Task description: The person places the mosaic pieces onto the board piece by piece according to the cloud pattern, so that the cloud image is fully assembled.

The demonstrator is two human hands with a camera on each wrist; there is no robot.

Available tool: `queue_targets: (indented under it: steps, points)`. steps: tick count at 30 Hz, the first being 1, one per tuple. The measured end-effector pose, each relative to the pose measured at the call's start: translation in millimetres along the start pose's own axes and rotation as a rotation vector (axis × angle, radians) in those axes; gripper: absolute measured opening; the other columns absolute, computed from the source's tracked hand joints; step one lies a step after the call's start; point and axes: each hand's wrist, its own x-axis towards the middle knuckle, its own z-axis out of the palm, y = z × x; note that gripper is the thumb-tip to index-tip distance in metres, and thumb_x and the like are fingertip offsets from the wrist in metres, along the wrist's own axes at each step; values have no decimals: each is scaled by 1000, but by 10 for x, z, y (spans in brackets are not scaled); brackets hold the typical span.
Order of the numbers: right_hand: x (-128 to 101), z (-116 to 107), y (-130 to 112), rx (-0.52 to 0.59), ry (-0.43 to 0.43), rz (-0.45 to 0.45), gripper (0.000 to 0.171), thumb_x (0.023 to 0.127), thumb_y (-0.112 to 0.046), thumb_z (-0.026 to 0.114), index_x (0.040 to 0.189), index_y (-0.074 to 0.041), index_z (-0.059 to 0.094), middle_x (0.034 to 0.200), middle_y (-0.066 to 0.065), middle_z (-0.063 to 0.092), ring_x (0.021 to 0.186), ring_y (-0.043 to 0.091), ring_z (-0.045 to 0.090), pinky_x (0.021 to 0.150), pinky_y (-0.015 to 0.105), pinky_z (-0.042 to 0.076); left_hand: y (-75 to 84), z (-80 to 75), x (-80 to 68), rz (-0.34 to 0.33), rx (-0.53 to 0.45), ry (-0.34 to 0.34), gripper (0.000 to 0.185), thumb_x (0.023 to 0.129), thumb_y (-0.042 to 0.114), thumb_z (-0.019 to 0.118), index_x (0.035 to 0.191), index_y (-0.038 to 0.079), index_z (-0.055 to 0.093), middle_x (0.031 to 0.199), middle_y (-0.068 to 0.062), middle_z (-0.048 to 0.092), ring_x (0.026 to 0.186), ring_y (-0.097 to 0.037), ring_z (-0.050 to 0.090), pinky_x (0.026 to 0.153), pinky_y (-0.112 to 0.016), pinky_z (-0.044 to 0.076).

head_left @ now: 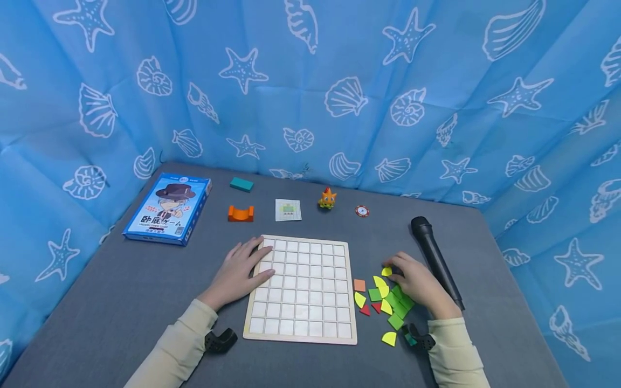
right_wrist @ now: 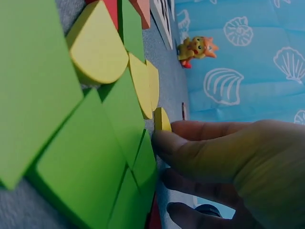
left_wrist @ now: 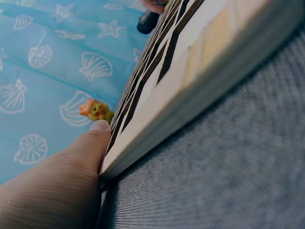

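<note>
We look down on a grey bench [head_left: 121, 302] walled on three sides by a blue curtain [head_left: 310, 81] printed with shells and starfish. A wooden grid board [head_left: 303, 288] lies near the front edge at the middle, its white squares bare. Our left hand [head_left: 240, 272] rests on the board's left edge, fingers straight and relaxed, the thumb [left_wrist: 97, 131] lying against the rim. Toward the back left corner sits a blue game box [head_left: 168, 207]. A black microphone [head_left: 435, 258] lies toward the right edge, just beside our right hand [head_left: 418, 283]. That hand rests on a pile of green, yellow and red foam pieces [head_left: 388, 304] to the right of the board, its fingers [right_wrist: 209, 131] pinching a small yellow piece [head_left: 386, 271] at the pile's far side. Along the back edge stand an orange arch block [head_left: 240, 214], a teal block [head_left: 241, 184], a pattern card [head_left: 288, 210], a small orange toy figure [head_left: 327, 199] and a round red-and-white chip [head_left: 361, 210]. An orange square piece [head_left: 359, 285] lies between board and pile.
</note>
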Motion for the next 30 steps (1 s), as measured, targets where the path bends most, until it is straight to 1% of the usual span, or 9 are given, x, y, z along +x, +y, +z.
queue_targets:
  steps: [3, 8, 10, 14, 16, 19, 24, 28, 30]
  points:
    - [21, -21, -8, -23, -4, 18, 20, 88, -7, 68, 108, -6, 67, 101, 4, 60, 86, 16, 57, 75, 39, 51, -5, 1, -4, 3, 2, 6, 65, 93, 61, 46, 146, 24, 42, 156, -6, 28, 144, -27, 24, 115, -53, 13]
    - [90, -80, -83, -25, 28, 21, 22, 88, -8, 68, 110, -4, 65, 103, 7, 60, 87, 19, 59, 75, 40, 52, -3, 0, -6, 9, -2, 16, 64, 93, 60, 47, 145, 23, 43, 155, -7, 30, 143, -28, 26, 115, -54, 14]
    - [137, -96, -159, -18, 36, 14, 22, 88, -9, 68, 110, -5, 64, 103, 7, 60, 88, 20, 60, 75, 40, 53, 1, -3, -6, 8, -6, 14, 64, 93, 60, 47, 145, 23, 43, 156, -7, 29, 143, -28, 25, 115, -54, 14]
    - [271, -127, -396, -13, 22, -16, 20, 89, -10, 68, 108, -7, 65, 102, 5, 59, 87, 18, 61, 72, 36, 54, 11, -9, -6, -20, -15, 2, 65, 92, 62, 46, 146, 25, 42, 157, -7, 27, 145, -29, 21, 115, -55, 15]
    - [351, -129, -539, -17, 13, -49, 20, 89, -11, 68, 108, -8, 66, 102, 4, 59, 86, 16, 60, 71, 34, 53, 18, -15, -9, -38, -22, 4, 66, 92, 62, 47, 145, 25, 42, 157, -7, 26, 145, -30, 19, 113, -56, 17]
    - [478, -91, -747, -24, 3, -123, 20, 89, -12, 68, 109, -10, 66, 103, 2, 59, 84, 13, 58, 70, 32, 52, 26, -22, -15, -63, -24, 4, 67, 91, 64, 47, 145, 25, 42, 157, -6, 26, 145, -31, 18, 112, -58, 20]
    - [684, 40, -1082, -14, -16, -249, 21, 90, -13, 68, 111, -12, 65, 106, -1, 59, 86, 12, 60, 74, 31, 53, 26, -30, -24, -70, -16, -2, 67, 91, 63, 47, 146, 25, 42, 157, -6, 26, 145, -31, 18, 112, -58, 20]
    - [835, 166, -1302, 6, -31, -299, 22, 89, -15, 68, 111, -13, 65, 106, -2, 60, 87, 11, 61, 76, 31, 52, 21, -31, -14, -74, -6, -9, 67, 91, 64, 46, 146, 26, 41, 157, -6, 26, 145, -30, 19, 113, -58, 20]
    - [902, 226, -1387, 14, -47, -310, 23, 90, -16, 68, 112, -13, 65, 106, -1, 61, 88, 11, 61, 76, 31, 52, 15, -27, -8, -77, -1, -13, 67, 91, 64, 46, 146, 26, 41, 157, -5, 26, 145, -30, 19, 112, -58, 20]
